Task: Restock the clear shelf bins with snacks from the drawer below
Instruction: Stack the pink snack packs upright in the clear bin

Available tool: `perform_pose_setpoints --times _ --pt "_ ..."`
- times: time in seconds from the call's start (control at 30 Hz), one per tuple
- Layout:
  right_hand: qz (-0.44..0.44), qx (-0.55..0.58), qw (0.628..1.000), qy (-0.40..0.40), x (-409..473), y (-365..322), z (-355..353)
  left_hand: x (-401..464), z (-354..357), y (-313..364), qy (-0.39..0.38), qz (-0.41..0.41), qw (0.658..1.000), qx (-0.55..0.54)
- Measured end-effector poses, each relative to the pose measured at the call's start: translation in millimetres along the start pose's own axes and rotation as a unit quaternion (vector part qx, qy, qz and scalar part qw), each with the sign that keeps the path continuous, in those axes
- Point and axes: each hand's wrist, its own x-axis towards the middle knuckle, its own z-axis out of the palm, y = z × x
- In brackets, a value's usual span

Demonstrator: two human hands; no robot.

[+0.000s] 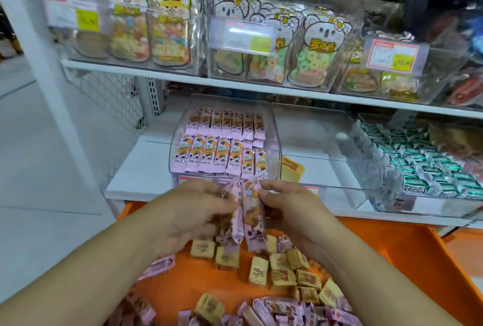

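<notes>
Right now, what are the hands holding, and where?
Both hands, left and right, grip a bunch of pink snack packets by their upper sides.

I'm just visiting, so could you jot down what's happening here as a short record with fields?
Left hand: left hand grips pink snack packets
Right hand: right hand pinches the same bundle
Target bin: clear bin with neat rows of matching pink packets
Neighbouring bin: clear bin, almost empty
Source: orange drawer with loose pink and tan packets
Upper shelf: animal-shaped candy bags
</notes>
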Motion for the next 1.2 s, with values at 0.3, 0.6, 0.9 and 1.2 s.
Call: perform_pose_setpoints --times 0.3,0.6,0.9,1.2 --pt "-0.034 0.053 0.998 -0.022 10 -15 3 12 3 3 0.122 0.123 0.981 0.09" --pt "-0.125 -0.059 0.987 0.079 16 -14 2 8 4 11 0.054 0.155 0.977 0.133" --pt "-0.175 -0.193 0.965 0.023 1 -24 -8 19 8 10 0.104 0.258 0.914 0.296" --pt "-0.262 -0.483 0.829 0.106 19 -32 -28 61 9 21 0.144 0.355 0.81 0.445"
